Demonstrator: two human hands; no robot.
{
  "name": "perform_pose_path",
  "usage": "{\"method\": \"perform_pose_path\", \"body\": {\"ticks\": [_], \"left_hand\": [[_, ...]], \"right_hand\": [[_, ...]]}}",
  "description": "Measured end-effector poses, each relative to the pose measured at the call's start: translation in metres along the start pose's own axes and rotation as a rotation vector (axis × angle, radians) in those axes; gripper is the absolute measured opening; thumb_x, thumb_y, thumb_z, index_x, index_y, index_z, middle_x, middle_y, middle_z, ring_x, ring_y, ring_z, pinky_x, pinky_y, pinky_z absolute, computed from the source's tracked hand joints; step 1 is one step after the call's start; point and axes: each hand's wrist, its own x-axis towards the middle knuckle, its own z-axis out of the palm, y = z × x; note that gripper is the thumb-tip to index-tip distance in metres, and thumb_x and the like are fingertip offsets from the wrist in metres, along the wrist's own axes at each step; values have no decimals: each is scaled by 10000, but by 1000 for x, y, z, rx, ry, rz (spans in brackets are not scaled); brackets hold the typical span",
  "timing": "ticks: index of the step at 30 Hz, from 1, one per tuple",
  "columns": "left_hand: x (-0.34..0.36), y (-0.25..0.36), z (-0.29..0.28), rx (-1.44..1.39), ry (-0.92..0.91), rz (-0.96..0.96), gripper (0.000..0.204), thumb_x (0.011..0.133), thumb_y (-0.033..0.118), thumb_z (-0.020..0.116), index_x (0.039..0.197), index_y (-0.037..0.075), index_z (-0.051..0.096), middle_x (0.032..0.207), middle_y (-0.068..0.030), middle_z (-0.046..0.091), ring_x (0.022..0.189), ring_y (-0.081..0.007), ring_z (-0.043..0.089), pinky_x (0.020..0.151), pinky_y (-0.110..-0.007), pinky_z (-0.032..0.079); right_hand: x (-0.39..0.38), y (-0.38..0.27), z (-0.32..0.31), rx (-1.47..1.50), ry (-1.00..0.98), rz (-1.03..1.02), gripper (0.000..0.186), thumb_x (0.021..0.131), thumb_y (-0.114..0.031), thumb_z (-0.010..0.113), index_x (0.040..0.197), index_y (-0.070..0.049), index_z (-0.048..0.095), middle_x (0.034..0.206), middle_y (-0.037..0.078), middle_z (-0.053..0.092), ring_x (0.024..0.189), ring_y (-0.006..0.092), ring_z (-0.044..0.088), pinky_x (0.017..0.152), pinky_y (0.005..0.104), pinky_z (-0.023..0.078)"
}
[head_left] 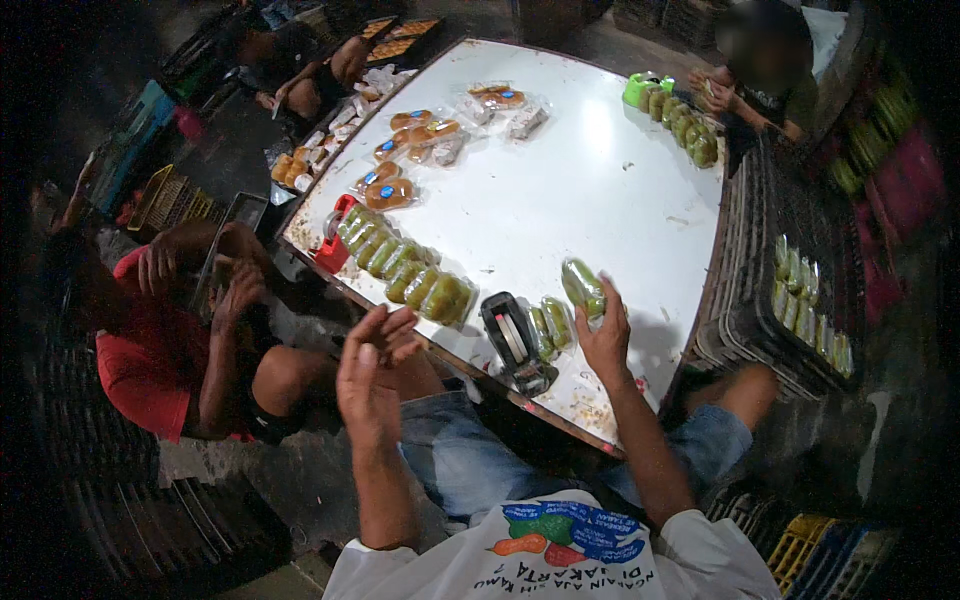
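Note:
My right hand (605, 335) has its thumb and fingers at the near end of a green roll in clear plastic (581, 284), gripping it at the table's near side. Just left of it, more wrapped green rolls (549, 325) lie beside a black tape dispenser (508, 336). My left hand (372, 370) is raised off the table's near edge, fingers loosely bent and apart, with nothing seen in it. Beyond that hand runs a row of wrapped green rolls (408, 270), ending at a red tape dispenser (335, 235).
On the white table (560, 190), wrapped brown buns (415, 140) lie far left. Another green row (680, 125) lies far right, by a co-worker's hands (712, 92). A person in red (150, 340) sits left. Stacked black crates (765, 290) stand right.

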Motion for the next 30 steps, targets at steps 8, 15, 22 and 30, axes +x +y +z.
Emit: {"method": "perform_pose_path", "body": {"ticks": [8,15,22,30], "left_hand": [[84,-26,-79,675,100,-72,353,1000,258,627,1220,-18,638,1165,-124,691,1044,-197,638,957,-339,498],[161,-209,-156,1469,-273,29,468,888,308,744,1192,-28,623,1089,-177,708,1007,-288,679,871,-391,540],[185,-231,-155,1832,-501,-203,526,850,301,764,1194,-48,572,1119,-195,685,1037,-307,674,881,-412,549],[210,-66,94,847,-578,27,623,830,259,798,1204,-72,427,1153,-226,649,1029,-291,687,868,-387,576]], "right_hand": [[6,-14,15,-406,-492,-1,1024,681,-537,837,1464,-67,374,1466,354,324,1259,512,509,1035,531,459],[31,-22,27,-646,-820,247,1050,677,-582,807,1495,-99,361,1528,351,258,1381,546,336,1045,690,361],[36,22,-4,-218,-782,334,1027,698,-523,813,1478,-48,344,1413,356,359,1253,502,495,998,523,477],[74,-22,-102,-99,-22,376,963,748,-480,796,1463,-44,321,1372,296,354,1228,493,486,1033,518,438]]}}
